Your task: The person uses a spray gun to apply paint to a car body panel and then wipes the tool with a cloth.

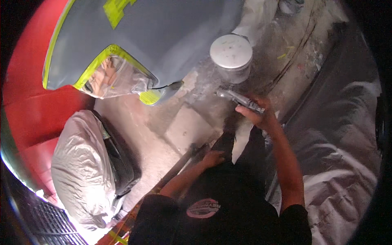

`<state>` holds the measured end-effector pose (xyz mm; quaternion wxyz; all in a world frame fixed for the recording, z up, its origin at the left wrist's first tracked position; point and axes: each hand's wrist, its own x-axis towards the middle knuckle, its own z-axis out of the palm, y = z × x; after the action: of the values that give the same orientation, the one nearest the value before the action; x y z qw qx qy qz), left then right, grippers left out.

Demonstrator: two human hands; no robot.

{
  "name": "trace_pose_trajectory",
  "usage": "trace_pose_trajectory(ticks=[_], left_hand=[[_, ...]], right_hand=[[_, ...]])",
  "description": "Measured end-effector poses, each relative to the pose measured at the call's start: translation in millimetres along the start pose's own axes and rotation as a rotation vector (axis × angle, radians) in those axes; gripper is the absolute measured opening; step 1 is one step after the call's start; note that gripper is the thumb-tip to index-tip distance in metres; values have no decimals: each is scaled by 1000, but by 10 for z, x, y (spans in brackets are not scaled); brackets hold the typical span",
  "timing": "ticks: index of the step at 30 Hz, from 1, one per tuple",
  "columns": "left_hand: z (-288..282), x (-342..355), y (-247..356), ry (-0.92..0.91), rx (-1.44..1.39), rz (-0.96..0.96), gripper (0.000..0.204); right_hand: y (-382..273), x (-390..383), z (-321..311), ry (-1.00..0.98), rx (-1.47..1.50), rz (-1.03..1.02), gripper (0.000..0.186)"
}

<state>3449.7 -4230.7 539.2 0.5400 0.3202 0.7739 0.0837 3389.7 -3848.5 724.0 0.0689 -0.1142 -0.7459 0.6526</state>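
Note:
My right hand point(260, 113) is closed around the handle of a spray gun point(244, 101), held out in front of my body. A cup with a round white lid point(231, 51) sits at the gun's front end and seems joined to it. My left hand point(214, 158) rests low against my dark clothing with its fingers stretched out, and nothing shows in it. Ahead and to the left of the gun is a grey car panel point(163, 41), edged with yellow-green masking tape point(90, 74). Clear plastic film point(126, 75) covers an opening in that panel.
Red bodywork point(28, 90) stands at the left. A wheel under a pale cover point(83, 167) is below it, near a bright light and a dark grille point(49, 220). Wrinkled sheeting point(343, 163) hangs along the right. The floor point(139, 122) is pale and stained.

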Motion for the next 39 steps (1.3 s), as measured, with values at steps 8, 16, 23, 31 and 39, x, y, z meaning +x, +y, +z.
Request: trace_pose_trajectory(ticks=[8,16,23,31,39], left_hand=[[395,155,215,-134,-333,203,52],[695,242,295,-283,-392,251,56],[683,280,480,-145,-395,400,44],[292,138,710,-344,-185,241,47],[453,152,486,-296,-227,374,40]], right_hand=[[466,426,-468,603,-103,121,56],[506,432,-249,343,-185,177,59],[357,258,-376,175,-144,73,41],[261,448,-199,417,48,332,36],[-253,-32,1103,80,-32,-172,29]])
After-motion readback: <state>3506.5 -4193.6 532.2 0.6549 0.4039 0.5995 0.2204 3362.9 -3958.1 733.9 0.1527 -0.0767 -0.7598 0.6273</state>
